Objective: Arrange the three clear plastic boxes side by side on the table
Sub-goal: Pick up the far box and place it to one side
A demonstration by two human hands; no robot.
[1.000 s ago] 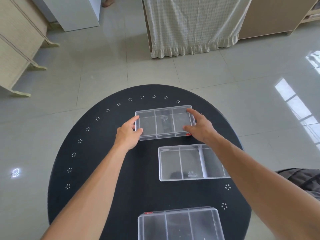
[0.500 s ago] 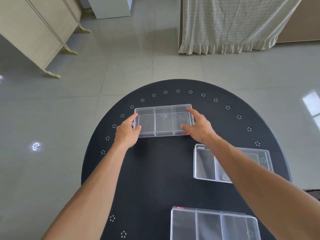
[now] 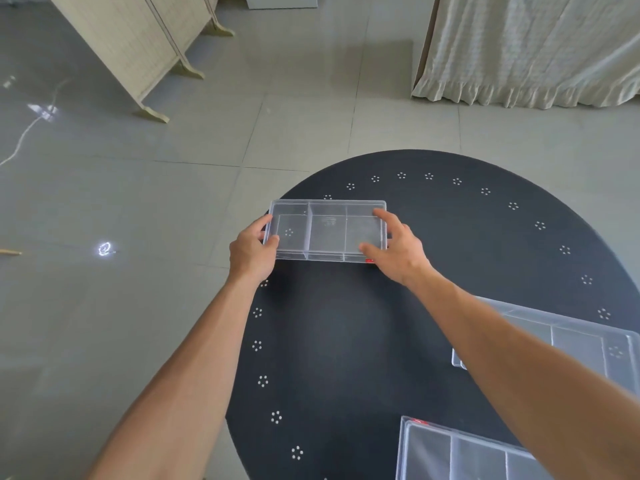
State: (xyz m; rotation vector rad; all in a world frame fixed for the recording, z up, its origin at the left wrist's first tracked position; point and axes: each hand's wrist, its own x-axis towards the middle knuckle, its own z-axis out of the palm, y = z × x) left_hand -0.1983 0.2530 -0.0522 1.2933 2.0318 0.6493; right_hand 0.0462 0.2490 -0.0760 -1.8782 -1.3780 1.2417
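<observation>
A clear plastic box [image 3: 327, 230] with three compartments is held at the left far part of the round black table [image 3: 346, 341]. My left hand [image 3: 252, 252] grips its left end and my right hand [image 3: 398, 249] grips its right end. The box seems slightly raised and tilted, though I cannot tell for sure. A second clear box [image 3: 585, 344] lies at the right edge, partly hidden by my right forearm. A third clear box [image 3: 460, 452] lies at the near edge, cut off by the frame.
The table's left rim runs just below my left hand, over grey floor tiles. A folding screen [image 3: 138, 39] stands far left and a curtained piece of furniture [image 3: 526, 50] far right. A white cord [image 3: 24, 136] lies on the floor.
The view has swung left, so the table and the two resting boxes now sit further right. The held box has moved toward the table's left side, still in both hands.
</observation>
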